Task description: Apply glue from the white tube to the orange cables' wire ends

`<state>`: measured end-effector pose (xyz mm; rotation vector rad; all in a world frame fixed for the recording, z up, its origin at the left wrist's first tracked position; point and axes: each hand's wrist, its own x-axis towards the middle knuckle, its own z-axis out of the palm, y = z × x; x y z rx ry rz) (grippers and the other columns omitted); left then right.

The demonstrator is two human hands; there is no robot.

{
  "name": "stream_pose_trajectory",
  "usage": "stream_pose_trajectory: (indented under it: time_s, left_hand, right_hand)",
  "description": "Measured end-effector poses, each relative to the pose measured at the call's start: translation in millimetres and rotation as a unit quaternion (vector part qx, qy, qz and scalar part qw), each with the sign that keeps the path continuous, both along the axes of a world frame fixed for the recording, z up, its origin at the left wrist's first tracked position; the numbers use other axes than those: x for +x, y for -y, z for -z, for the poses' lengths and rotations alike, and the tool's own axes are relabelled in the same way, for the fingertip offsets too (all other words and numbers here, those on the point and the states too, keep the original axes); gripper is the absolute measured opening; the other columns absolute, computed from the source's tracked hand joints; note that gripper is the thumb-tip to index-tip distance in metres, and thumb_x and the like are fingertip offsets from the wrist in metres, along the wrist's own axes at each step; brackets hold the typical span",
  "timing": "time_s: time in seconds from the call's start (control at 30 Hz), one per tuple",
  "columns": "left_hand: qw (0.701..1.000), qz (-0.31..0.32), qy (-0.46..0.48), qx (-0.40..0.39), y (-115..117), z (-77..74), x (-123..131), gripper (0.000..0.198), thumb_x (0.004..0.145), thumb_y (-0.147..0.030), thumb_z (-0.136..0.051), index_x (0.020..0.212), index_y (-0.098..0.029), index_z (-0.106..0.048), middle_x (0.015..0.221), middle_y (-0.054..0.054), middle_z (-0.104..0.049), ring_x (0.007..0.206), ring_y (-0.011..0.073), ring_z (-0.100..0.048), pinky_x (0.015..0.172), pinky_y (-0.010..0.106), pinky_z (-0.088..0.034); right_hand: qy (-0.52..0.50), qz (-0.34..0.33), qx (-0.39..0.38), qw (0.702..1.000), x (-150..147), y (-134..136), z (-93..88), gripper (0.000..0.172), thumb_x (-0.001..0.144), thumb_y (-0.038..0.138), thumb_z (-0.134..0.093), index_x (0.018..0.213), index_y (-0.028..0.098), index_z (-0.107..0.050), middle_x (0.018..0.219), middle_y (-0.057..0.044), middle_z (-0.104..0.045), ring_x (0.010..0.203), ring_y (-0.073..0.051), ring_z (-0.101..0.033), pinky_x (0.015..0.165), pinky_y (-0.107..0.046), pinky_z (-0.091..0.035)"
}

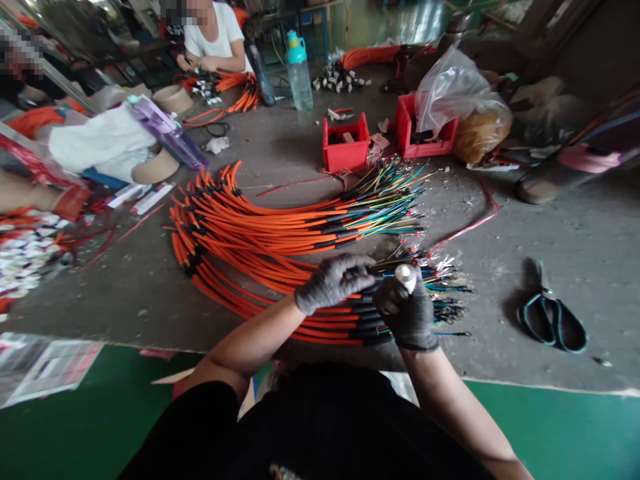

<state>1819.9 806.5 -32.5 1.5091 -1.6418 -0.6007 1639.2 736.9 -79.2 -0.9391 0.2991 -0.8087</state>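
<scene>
My left hand (336,283), in a grey glove, is over the lower bundle of orange cables (260,273). Its fingers curl round a cable near the black sleeves, though the fingertips are partly hidden. Close by on the right, my gloved right hand (411,313) is closed round a small cylindrical object with a round white and silver end (405,277); its body is hidden in the fist. Under and beyond this hand, thin coloured wires with metal terminals (453,310) fan out. Another orange cable bundle (280,223) lies farther back, its wire ends pointing right.
Black-handled scissors (550,317) lie at the right. Two red bins, one nearer (346,143) and one beside a plastic bag (453,90), stand behind the cables. A blue-capped bottle (300,73) is farther back. Across the table sits a person in a white shirt (217,33).
</scene>
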Motion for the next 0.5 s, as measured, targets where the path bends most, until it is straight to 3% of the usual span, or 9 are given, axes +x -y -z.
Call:
stream_pose_trajectory:
  time_s: [0.07,0.17,0.2,0.3,0.4,0.5]
  left_hand:
    - [0.979,-0.069,0.164,0.103,27,4.4,17,0.036,0.1,-0.032,-0.061,0.13,-0.013,-0.07,0.117,0.012,-0.077,0.104,0.0219,-0.073,0.099,0.033,-0.057]
    - [0.892,-0.132,0.359,0.24,63,10.9,23,0.051,0.1,-0.033,-0.061,0.146,-0.011,-0.058,0.138,0.018,-0.067,0.123,0.0291,-0.068,0.108,0.04,-0.054]
    - [0.876,-0.141,0.383,0.257,71,12.8,21,0.055,0.1,-0.037,-0.061,0.146,-0.008,-0.057,0.141,0.022,-0.064,0.125,0.0326,-0.066,0.108,0.043,-0.054]
    - [0.865,-0.153,0.399,0.264,82,16.8,10,0.065,0.097,-0.046,-0.064,0.141,0.001,-0.058,0.139,0.029,-0.06,0.126,0.0402,-0.062,0.105,0.051,-0.054]
    - [0.859,-0.162,0.406,0.266,82,20.3,4,0.069,0.094,-0.047,-0.067,0.141,0.003,-0.056,0.14,0.031,-0.058,0.133,0.0426,-0.056,0.107,0.053,-0.052]
    - [0.866,-0.169,0.39,0.262,80,26.0,5,0.06,0.096,-0.042,-0.064,0.139,0.0,-0.06,0.143,0.029,-0.057,0.135,0.0423,-0.053,0.107,0.054,-0.051]
  right_hand:
    - [0.061,-0.033,0.102,0.992,-1,4,-6.5,0.06,0.103,0.059,-0.051,0.056,0.024,-0.037,0.05,0.008,-0.024,0.037,-0.009,-0.017,0.036,-0.024,-0.031]
    - [0.113,-0.057,0.19,0.974,-4,5,-8.8,0.06,0.101,0.05,-0.059,0.054,0.022,-0.035,0.05,0.008,-0.025,0.039,-0.009,-0.018,0.039,-0.022,-0.036]
    - [0.115,-0.06,0.198,0.972,-5,4,-8.2,0.059,0.1,0.049,-0.06,0.055,0.022,-0.035,0.05,0.008,-0.025,0.039,-0.009,-0.019,0.04,-0.022,-0.037]
    - [0.112,-0.072,0.208,0.969,-6,-1,-5.8,0.058,0.099,0.049,-0.063,0.055,0.021,-0.036,0.051,0.008,-0.026,0.039,-0.008,-0.019,0.04,-0.021,-0.038]
    - [0.11,-0.068,0.212,0.969,-7,-6,-5.7,0.055,0.097,0.05,-0.065,0.057,0.022,-0.039,0.051,0.009,-0.026,0.038,-0.008,-0.02,0.039,-0.02,-0.038]
    - [0.11,-0.051,0.21,0.97,-7,-10,-7.1,0.055,0.095,0.053,-0.069,0.06,0.022,-0.04,0.052,0.009,-0.027,0.037,-0.007,-0.022,0.038,-0.019,-0.038]
